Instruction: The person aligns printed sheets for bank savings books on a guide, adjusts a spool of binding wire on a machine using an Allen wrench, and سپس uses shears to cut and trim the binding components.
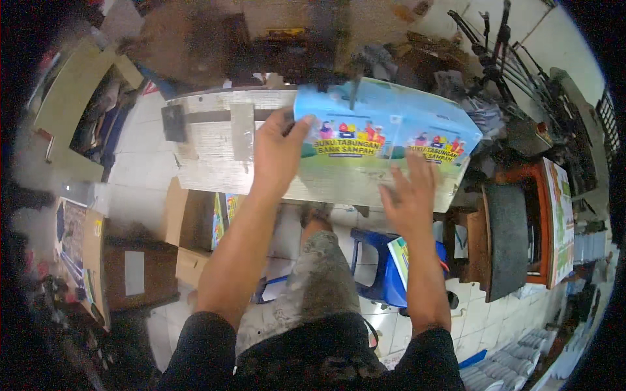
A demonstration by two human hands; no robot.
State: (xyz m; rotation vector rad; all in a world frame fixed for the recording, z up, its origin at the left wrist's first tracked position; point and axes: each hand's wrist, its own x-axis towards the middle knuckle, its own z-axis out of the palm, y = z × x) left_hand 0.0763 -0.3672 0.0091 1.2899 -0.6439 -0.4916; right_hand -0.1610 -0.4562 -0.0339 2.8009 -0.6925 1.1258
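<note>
A light-blue printed cover sheet (352, 127) with two side-by-side colourful panels lies on the right part of a whitish worktable (215, 156). My left hand (282, 140) is at the sheet's left edge, its thumb on the print and its fingers curled at the edge. Over the sheet's near edge, my right hand (412, 189) rests with fingers spread and nothing held. Whether the sheet is a single layer or a stack, I cannot tell. A blurred dark upright piece (355, 88) crosses its far edge.
A dark block (173, 124) and a pale strip (242, 132) lie on the table's left part. Below left stands an open cardboard box (189, 215) with colourful booklets. A blue plastic stool (394, 287) bears a booklet (399, 259). Dark metal stands (499, 58) crowd the far right.
</note>
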